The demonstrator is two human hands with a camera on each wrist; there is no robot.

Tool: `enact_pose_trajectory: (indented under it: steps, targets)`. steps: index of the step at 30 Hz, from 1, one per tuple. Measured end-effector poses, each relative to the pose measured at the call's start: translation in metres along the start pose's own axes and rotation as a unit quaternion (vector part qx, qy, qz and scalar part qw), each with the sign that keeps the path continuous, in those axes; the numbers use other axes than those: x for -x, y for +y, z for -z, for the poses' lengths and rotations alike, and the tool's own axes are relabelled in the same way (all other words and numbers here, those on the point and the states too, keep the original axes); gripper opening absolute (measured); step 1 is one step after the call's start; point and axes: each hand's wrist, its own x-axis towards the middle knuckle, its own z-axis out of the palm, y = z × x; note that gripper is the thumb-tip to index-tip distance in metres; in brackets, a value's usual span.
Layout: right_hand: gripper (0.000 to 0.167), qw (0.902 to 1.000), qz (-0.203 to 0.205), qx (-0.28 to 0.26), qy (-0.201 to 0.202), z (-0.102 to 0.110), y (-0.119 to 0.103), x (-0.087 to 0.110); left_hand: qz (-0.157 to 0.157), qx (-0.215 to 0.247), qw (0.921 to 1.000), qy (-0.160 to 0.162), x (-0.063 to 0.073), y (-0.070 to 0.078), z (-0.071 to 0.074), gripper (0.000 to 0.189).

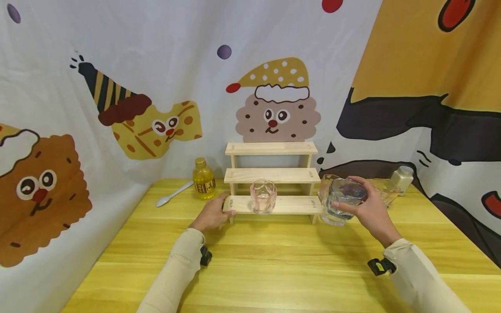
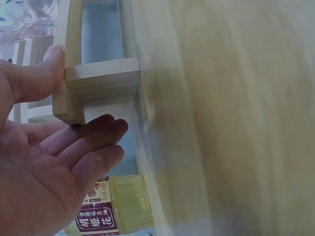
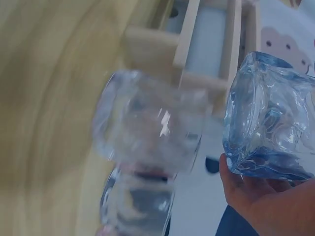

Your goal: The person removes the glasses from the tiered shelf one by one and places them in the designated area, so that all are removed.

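A three-step wooden stand (image 1: 272, 175) is on the table by the back cloth. My left hand (image 1: 213, 213) grips the left end of its lowest step, thumb on the board and fingers around the end and below. A pinkish glass (image 1: 263, 198) sits on that step. My right hand (image 1: 369, 208) holds a bluish glass (image 3: 270, 118) above the table, right of the stand. Just behind it is a clear glass (image 3: 152, 118), blurred in the right wrist view, with another glass (image 3: 138, 201) beside it; the right hand partly hides them in the head view.
Left of the stand are an oil bottle (image 1: 204, 179) with yellow liquid and a white spoon (image 1: 174, 194). A small white-capped jar (image 1: 402, 179) stands at the back right corner. A cartoon-printed cloth (image 1: 188, 52) hangs behind the wooden table (image 1: 274, 269).
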Motion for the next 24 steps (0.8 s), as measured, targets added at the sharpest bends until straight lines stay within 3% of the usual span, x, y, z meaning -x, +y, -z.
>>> enact_pose_trajectory:
  steps: [13,19,24]
  targets:
    - [0.105,0.9977,-0.049,-0.002,0.047,0.034,0.047,0.004,0.003,-0.001,1.0000,0.000,-0.002,-0.001,0.002,0.072]
    - [0.105,0.9973,-0.052,-0.001,0.052,0.039,0.063,-0.003,0.000,-0.002,1.0000,-0.001,0.000,0.000,0.002,0.071]
    - [0.106,0.9976,-0.060,0.011,0.034,0.037,0.075,-0.011,0.005,0.002,1.0000,-0.003,0.000,0.002,0.000,0.070]
